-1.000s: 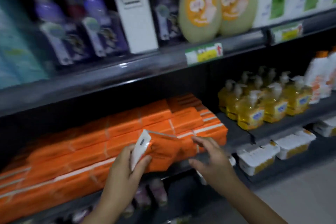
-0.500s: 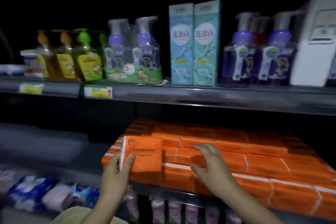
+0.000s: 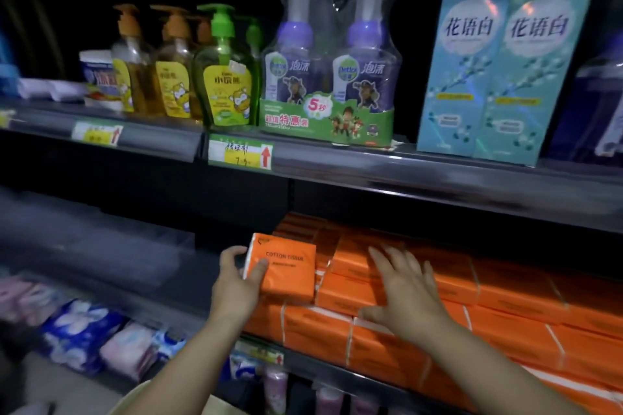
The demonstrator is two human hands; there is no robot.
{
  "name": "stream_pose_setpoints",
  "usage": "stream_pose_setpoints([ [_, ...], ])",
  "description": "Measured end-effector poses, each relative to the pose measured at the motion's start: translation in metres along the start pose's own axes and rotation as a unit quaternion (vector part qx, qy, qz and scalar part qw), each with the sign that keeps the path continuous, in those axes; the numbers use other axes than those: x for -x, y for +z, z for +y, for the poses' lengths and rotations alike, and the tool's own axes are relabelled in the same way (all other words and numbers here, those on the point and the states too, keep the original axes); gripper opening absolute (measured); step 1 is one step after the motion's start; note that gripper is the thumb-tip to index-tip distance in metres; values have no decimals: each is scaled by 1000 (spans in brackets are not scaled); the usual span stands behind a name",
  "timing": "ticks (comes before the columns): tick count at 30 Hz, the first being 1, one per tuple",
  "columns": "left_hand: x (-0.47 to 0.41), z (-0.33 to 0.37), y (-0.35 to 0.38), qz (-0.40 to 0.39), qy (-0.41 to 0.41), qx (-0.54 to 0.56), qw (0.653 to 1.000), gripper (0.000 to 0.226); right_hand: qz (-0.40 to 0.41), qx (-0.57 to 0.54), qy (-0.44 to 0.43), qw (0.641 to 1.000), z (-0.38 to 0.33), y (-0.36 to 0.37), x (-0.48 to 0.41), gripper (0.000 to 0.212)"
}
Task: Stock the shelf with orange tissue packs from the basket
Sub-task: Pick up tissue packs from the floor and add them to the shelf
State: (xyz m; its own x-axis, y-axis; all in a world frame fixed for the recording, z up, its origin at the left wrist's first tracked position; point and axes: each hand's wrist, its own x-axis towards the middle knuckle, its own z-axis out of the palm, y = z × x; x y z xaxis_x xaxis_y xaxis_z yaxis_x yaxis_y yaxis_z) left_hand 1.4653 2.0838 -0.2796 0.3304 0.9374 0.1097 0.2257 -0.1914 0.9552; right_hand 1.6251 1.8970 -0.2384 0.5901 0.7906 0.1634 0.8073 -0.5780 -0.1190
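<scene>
Tissue pack [image 3: 281, 268], orange, printed "COTTON TISSUE": held upright in the left hand [image 3: 232, 290] at the left end of the orange stack [image 3: 438, 307]. The thumb lies across the pack's front face and the fingers wrap its white left edge, so the grip is closed on the pack. The pack's right edge is touching or just beside the stack's top layer; which of the two cannot be told. Its lower edge sits above the stack's lowest layer.

Right hand [image 3: 404, 293]: fingers spread wide, palm down, flat on the top of the stack just right of the pack. It holds nothing and appears to steady the stacked packs.

Shelf [image 3: 188, 283]: dark and bare left of the stack; the stack fills it rightward to the frame edge. On the shelf above the stack stand pump bottles [image 3: 222, 77], a twin-pack of foam soap [image 3: 332, 77] and two pale blue boxes [image 3: 505, 57]. Below the stack, soft packets [image 3: 84, 327] lie blurred. The basket is not in view.

Step in hand, as judged: placing one pack at the left end of the stack. The next move calls for laying or pressing the pack flush against its neighbours, in line with the stack's front, then opening the left hand without dragging the pack out. The right hand should go on bracing the stack so that the push does not shift the row.
</scene>
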Motion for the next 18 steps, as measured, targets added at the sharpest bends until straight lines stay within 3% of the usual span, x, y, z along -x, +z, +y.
stream_pose_setpoints([
  [4,-20,-5,11,-43,-1,-42,998,24,-43,24,24,999,4,10,-12,110],
  [8,-33,-14,20,-76,-32,-54,995,25,-49,37,31,998,6,21,-14,107],
  [12,-37,-16,22,-144,-29,-108,983,46,-23,44,35,998,6,28,-15,97],
  [15,-37,-21,15,-213,16,-204,955,85,-19,47,32,998,5,30,-15,95],
  [18,-33,-22,16,-185,41,-274,943,92,-14,40,33,999,5,31,-14,95],
])
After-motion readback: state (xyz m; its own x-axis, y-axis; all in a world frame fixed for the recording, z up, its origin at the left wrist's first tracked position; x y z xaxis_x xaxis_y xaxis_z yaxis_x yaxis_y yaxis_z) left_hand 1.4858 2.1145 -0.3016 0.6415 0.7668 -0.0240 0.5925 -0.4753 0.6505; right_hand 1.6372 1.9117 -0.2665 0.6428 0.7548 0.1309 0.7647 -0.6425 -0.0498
